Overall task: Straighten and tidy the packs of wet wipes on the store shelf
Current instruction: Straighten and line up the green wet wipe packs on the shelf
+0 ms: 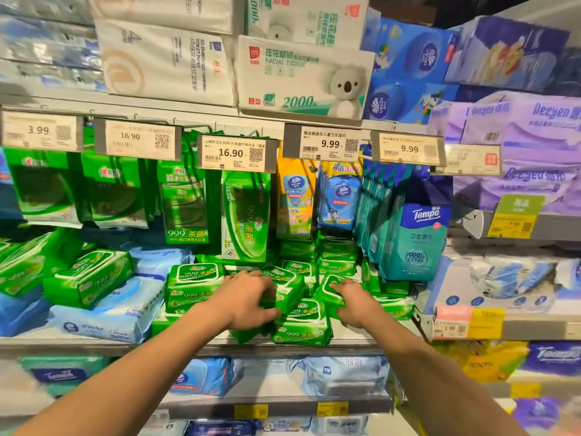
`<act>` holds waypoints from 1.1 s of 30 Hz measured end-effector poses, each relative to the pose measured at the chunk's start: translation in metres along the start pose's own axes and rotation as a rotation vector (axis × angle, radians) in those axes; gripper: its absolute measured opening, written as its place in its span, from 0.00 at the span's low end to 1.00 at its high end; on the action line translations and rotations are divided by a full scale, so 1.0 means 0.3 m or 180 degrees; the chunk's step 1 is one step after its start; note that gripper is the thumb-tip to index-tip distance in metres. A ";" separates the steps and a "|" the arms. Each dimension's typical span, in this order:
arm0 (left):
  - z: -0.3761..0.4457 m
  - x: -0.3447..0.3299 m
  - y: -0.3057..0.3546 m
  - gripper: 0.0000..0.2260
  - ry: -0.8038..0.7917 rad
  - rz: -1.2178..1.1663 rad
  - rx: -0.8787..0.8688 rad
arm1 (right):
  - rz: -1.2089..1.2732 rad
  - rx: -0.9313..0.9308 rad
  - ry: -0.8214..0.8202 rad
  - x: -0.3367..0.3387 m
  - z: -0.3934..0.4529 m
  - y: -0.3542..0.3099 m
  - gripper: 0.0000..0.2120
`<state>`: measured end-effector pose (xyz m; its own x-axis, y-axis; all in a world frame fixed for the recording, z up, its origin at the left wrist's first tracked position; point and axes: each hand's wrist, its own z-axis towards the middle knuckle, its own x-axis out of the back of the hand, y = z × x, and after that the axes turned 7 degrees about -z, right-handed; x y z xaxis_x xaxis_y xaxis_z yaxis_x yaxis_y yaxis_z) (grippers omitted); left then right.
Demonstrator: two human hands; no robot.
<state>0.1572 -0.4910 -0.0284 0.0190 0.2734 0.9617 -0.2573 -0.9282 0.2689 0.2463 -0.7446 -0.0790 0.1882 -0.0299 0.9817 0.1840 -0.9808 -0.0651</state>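
Small green packs of wet wipes lie jumbled on the middle shelf point(94, 343). My left hand point(248, 298) grips a tilted green pack point(287, 283) in the middle of the pile, fingers over its top and thumb at its front. Just to the right, my right hand point(353, 302) rests on another tilted green pack point(330, 289) with the fingers curled over its top. Below and between the hands a green pack point(301, 325) lies at the shelf's front edge. A straighter stack of green packs point(193, 284) stands left of my left hand.
Larger green packs point(88, 278) and blue packs point(103, 316) lie at the left of the shelf. Hanging packs point(245, 212) and price tags point(235, 152) hang right above the pile. Teal Tempo packs point(415, 243) stand at the right. Tissue boxes fill the shelf above.
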 end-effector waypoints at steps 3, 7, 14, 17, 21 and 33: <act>0.018 0.001 -0.004 0.20 -0.0009 -0.0027 -0.0085 | 0.0259 -0.0176 0.0358 0.009 0.001 -0.015 0.26; 0.032 0.006 -0.018 0.20 0.0028 -0.0080 -0.0190 | 0.0431 -0.0416 0.1071 0.069 -0.011 -0.043 0.09; 0.040 0.011 -0.033 0.19 0.0001 -0.0118 -0.0246 | 0.0399 -0.0598 0.1208 0.085 -0.025 -0.086 0.07; 0.044 0.013 -0.036 0.18 -0.0002 -0.0120 -0.0296 | 0.0342 -0.0635 0.1196 0.099 -0.039 -0.108 0.06; 0.048 0.007 -0.051 0.20 -0.0020 -0.0146 -0.0377 | 0.0190 -0.0818 0.1318 0.125 -0.046 -0.128 0.07; 0.062 -0.015 -0.085 0.19 0.0105 -0.0300 -0.0557 | 0.0442 -0.0038 0.0768 0.142 -0.052 -0.153 0.16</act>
<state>0.1816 -0.4733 -0.0387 0.0200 0.3679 0.9296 -0.4201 -0.8407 0.3417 0.2309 -0.7040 -0.0313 -0.0247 -0.2078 0.9779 0.1607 -0.9663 -0.2013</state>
